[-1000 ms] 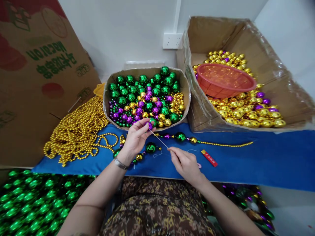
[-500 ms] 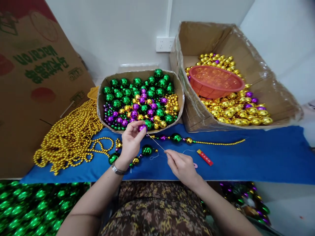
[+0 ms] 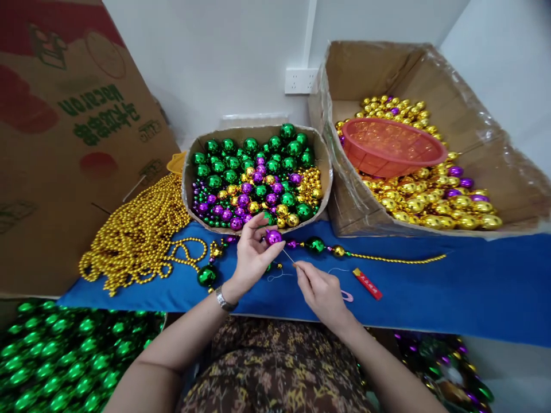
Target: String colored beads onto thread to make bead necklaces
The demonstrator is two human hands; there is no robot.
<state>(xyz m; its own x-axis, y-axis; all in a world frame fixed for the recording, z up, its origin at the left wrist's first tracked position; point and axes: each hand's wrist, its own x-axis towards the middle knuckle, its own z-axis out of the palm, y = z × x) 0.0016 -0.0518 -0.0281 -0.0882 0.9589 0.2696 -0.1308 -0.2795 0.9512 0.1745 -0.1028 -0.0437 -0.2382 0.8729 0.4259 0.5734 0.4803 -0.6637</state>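
My left hand holds a shiny purple bead at its thumb and curled fingers, just in front of the bead box. A thin needle runs from the bead down to my right hand, whose thumb and fingers pinch its lower end. Whether the needle's tip goes through the bead is hidden. Behind and beside my hands lies a strand of green, purple and gold beads, ending at the right in a twisted gold cord. Part of the strand is hidden under my left hand.
A cardboard box of mixed beads stands at the back. A larger carton holds gold beads and a red basket. Gold bead chains are heaped left. A red packet and pink loop lie on the blue cloth.
The camera view has shifted, so the scene sits further right. My left fingers have loosened around the purple bead, which shows more fully. My right hand still pinches the needle.
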